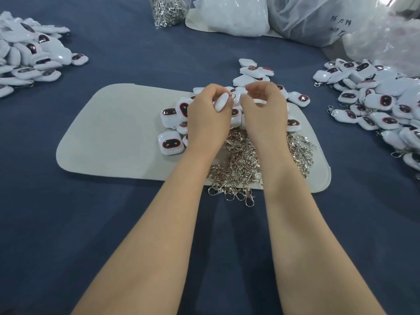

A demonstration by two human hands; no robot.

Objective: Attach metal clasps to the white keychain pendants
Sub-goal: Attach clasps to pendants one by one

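Observation:
My left hand grips a white pendant edge-on above the pale mat. My right hand is close beside it with fingers curled, pinching something small near the pendant's ring; the clasp itself is hidden by the fingers. Loose white pendants with dark red-rimmed faces lie under and around both hands. A heap of silver metal clasps spreads on the mat beneath my wrists.
A pile of pendants lies far left on the blue cloth, another pile with clasps at right. A bag of metal clasps and white plastic bags stand at the back.

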